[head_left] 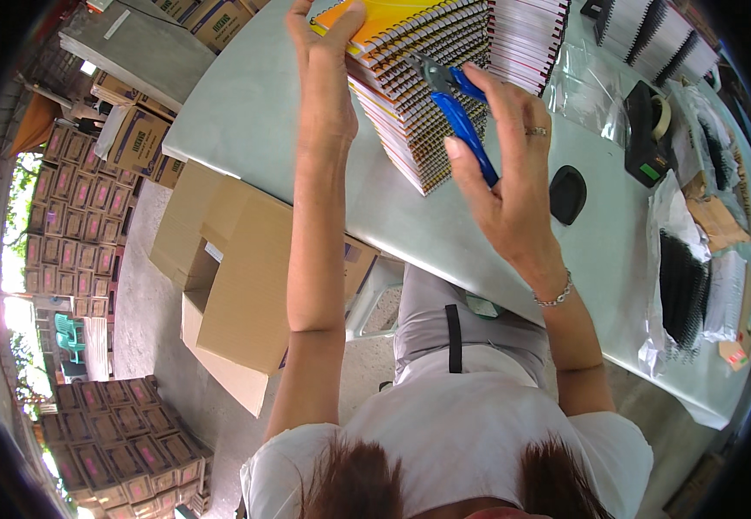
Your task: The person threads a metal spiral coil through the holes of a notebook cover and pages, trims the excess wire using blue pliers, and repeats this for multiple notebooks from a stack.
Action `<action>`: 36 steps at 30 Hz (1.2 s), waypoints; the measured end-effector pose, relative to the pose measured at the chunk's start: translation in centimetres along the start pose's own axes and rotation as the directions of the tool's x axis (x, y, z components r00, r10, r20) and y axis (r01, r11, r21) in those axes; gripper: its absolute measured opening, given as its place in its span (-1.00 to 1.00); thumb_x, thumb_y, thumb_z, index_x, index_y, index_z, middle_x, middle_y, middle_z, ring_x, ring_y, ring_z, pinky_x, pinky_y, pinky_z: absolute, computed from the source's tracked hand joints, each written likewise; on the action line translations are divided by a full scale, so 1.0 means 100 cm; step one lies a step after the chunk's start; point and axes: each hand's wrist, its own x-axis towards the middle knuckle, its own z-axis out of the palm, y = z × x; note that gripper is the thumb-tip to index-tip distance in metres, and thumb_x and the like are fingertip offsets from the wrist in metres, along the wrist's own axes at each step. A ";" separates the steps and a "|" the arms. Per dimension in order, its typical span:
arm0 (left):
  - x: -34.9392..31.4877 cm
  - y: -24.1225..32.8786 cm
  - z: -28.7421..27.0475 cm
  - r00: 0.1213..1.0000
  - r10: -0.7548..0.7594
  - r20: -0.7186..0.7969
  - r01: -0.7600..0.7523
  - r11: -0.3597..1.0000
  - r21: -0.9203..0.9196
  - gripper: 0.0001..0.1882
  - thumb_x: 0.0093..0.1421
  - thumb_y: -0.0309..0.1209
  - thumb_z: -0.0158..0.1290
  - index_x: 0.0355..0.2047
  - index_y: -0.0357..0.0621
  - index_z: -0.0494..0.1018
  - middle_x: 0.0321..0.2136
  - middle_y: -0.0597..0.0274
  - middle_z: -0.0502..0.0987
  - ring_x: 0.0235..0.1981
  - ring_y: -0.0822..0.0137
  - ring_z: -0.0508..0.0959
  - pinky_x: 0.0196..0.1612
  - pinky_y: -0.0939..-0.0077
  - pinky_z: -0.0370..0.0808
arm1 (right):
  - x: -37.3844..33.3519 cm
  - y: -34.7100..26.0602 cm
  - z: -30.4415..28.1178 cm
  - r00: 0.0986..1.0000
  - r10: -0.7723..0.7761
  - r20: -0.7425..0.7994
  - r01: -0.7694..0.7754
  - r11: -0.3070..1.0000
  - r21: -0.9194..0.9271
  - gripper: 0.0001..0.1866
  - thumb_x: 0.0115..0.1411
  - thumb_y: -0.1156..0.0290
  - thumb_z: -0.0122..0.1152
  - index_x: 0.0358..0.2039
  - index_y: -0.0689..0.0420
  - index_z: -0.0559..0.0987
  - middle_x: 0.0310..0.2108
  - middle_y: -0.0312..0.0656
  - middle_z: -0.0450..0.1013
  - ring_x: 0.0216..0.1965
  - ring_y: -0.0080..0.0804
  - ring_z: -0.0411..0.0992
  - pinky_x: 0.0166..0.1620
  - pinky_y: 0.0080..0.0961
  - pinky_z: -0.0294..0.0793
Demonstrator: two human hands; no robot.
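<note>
A tall stack of spiral notebooks (427,104) stands at the far middle of the table, its wire bindings facing me. On top lies a notebook with a yellow-orange cover (393,12). My left hand (322,48) grips its left corner, thumb on the cover and fingers down the side, partly cut off by the picture's edge. In my right hand (518,164) is a pair of blue-handled wire cutters (463,125), fingers wrapped round the handles. The metal jaws meet the wire binding near the top of the stack; whether they bite on a wire I cannot tell.
More bound notebooks (527,43) stand beside the stack. Rightward on the pale table (600,259) are a black oval object (568,195), a tape dispenser (649,134) and black binding coils (683,290). An open cardboard box (254,277) sits below the table's left edge.
</note>
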 end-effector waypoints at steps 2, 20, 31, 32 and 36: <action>0.006 -0.004 -0.010 0.998 -0.031 0.054 0.034 0.998 -0.055 -0.47 0.37 -0.30 -0.02 0.29 -0.16 0.20 0.01 0.04 0.55 0.04 0.26 0.51 0.18 0.40 0.35 | 0.000 -0.008 0.008 0.999 -0.010 -0.031 0.009 0.999 -0.034 -0.34 0.22 0.20 0.32 0.32 0.01 0.39 0.06 0.11 0.26 0.08 0.01 0.21 0.19 -0.03 0.17; 0.014 -0.031 -0.015 0.998 0.027 -0.053 -0.030 0.998 -0.048 -0.83 0.29 -0.33 0.02 -0.17 -0.08 0.37 -0.27 0.32 0.38 -0.16 0.44 0.42 -0.01 0.50 0.36 | -0.006 -0.001 0.035 0.992 -0.045 -0.117 0.023 0.983 -0.182 -0.34 0.20 0.11 0.35 0.30 -0.07 0.45 0.06 0.02 0.27 0.06 -0.05 0.18 0.19 -0.09 0.10; 0.018 -0.038 -0.022 0.994 0.100 -0.042 -0.102 0.994 -0.049 -0.82 0.30 -0.34 -0.01 -0.17 -0.13 0.35 -0.23 0.31 0.33 -0.15 0.42 0.37 0.03 0.51 0.33 | -0.004 -0.001 0.040 0.991 -0.025 -0.134 0.013 0.996 -0.089 -0.37 0.20 0.15 0.38 0.27 -0.04 0.49 -0.04 -0.01 0.34 -0.01 -0.10 0.26 0.12 -0.15 0.17; 0.010 -0.033 -0.018 0.995 0.099 -0.022 -0.100 0.992 -0.075 -0.82 0.30 -0.34 -0.02 -0.17 -0.14 0.35 -0.22 0.31 0.33 -0.14 0.42 0.36 0.03 0.51 0.33 | -0.003 0.000 0.040 0.991 -0.014 -0.132 0.005 0.998 -0.070 -0.38 0.20 0.16 0.38 0.26 -0.03 0.49 -0.06 -0.01 0.35 -0.03 -0.11 0.28 0.11 -0.15 0.19; 0.017 -0.039 -0.024 0.992 0.115 -0.045 -0.117 0.992 -0.046 -0.83 0.30 -0.35 -0.03 -0.17 -0.15 0.35 -0.21 0.31 0.32 -0.13 0.43 0.36 0.05 0.50 0.31 | -0.004 0.000 0.041 0.990 -0.012 -0.138 0.016 0.999 0.029 -0.41 0.20 0.22 0.39 0.24 0.03 0.50 -0.09 -0.04 0.37 -0.09 -0.16 0.33 0.03 -0.19 0.29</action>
